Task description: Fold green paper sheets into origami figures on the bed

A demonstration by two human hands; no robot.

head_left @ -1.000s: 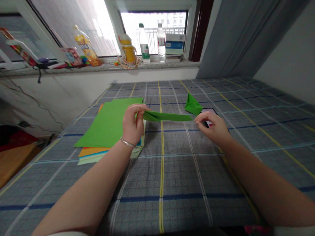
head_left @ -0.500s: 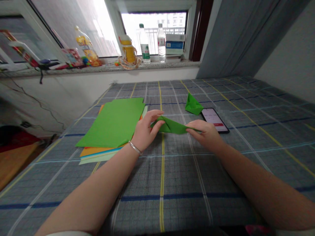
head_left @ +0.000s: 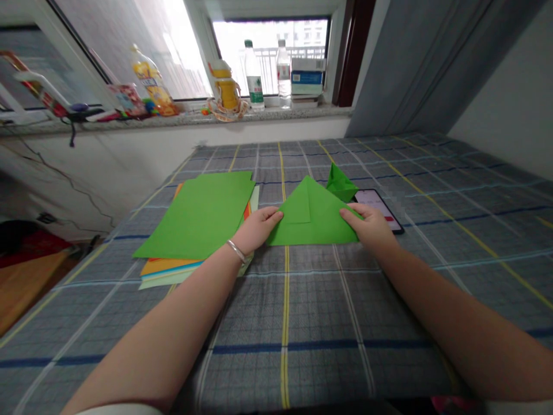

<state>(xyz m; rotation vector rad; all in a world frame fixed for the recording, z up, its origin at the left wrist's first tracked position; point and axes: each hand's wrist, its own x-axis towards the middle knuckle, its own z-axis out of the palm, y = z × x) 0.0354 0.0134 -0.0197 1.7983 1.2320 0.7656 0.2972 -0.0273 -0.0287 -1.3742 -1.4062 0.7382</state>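
A folded sheet of green paper (head_left: 322,222), shaped like a wide triangle with its peak pointing away from me, is held between both hands. My left hand (head_left: 258,227) pinches its left corner, thumb on top. On the opposite corner, my right hand (head_left: 369,223) grips with thumb and fingers closed. A smaller flap lies on the left half, beside a crease running down from the peak. Just behind the sheet's right slope stands a small folded green paper piece (head_left: 341,182). A phone (head_left: 375,202) lies partly hidden behind my right hand.
Left of my hands lies a stack of coloured paper with green sheets (head_left: 203,216) on top. A plaid cloth (head_left: 311,311) covers the surface. On the windowsill (head_left: 190,122) stand a yellow cup (head_left: 227,92), a green-capped bottle (head_left: 254,80), another clear bottle (head_left: 283,75) and boxes (head_left: 307,78).
The green paper, seen nearly edge-on and narrow before, now faces up as a broad triangle. My left hand has shifted to its left corner, and the right hand has moved slightly right.
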